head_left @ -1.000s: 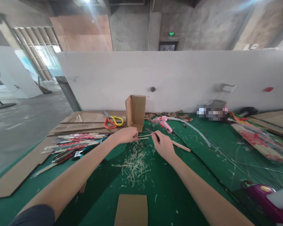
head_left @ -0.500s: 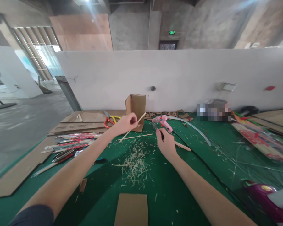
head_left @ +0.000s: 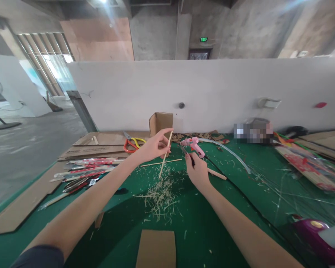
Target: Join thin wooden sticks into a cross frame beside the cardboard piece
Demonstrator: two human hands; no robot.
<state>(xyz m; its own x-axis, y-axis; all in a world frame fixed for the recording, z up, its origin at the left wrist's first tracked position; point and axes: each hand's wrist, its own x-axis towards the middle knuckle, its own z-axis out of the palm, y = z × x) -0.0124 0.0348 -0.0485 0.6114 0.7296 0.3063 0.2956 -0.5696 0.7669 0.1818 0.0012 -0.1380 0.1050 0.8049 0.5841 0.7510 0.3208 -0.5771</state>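
Green table (head_left: 212, 216): L hand (head_left: 157, 145) pinches slim pale wooden stick (head_left: 163, 165) beyond curled shavings (head_left: 160, 195) — for control, prob.; R hand (head_left: 197, 169) grips dark-handled knife (head_left: 184, 150).

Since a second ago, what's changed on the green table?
The left hand rose, lifting a thin pale wooden stick that now tilts steeply, and uncovering another thin stick on the green table. The right hand shifted slightly right, still holding a black-handled metal blade. The pink pistol-shaped glue gun and the pale, curly pile of shavings stayed put.
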